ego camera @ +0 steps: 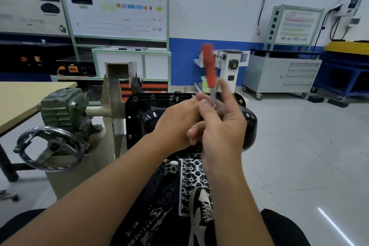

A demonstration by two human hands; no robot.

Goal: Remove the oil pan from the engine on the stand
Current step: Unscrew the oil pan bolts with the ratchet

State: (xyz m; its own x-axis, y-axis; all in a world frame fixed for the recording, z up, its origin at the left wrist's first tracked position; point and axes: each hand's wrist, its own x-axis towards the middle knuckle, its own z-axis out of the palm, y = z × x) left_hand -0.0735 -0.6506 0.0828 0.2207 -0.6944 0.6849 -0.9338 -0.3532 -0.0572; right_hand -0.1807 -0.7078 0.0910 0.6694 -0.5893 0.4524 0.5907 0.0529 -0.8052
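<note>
Hands meet above the black oil pan (143, 118) seated on the engine: right hand (221, 126) pinches a red-handled screwdriver (208, 66), left hand (179, 120) curls at its shaft, likely readying to pry the flange.

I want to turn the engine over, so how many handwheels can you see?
2. A large chrome handwheel below the green gearbox at the left, and a small handwheel on the white stand in the background. Others may be hidden.

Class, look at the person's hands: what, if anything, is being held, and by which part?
A screwdriver with a red handle, held by its metal shaft, not the handle. The right hand pinches the shaft; the left hand meets it there, its grip unclear.
</note>
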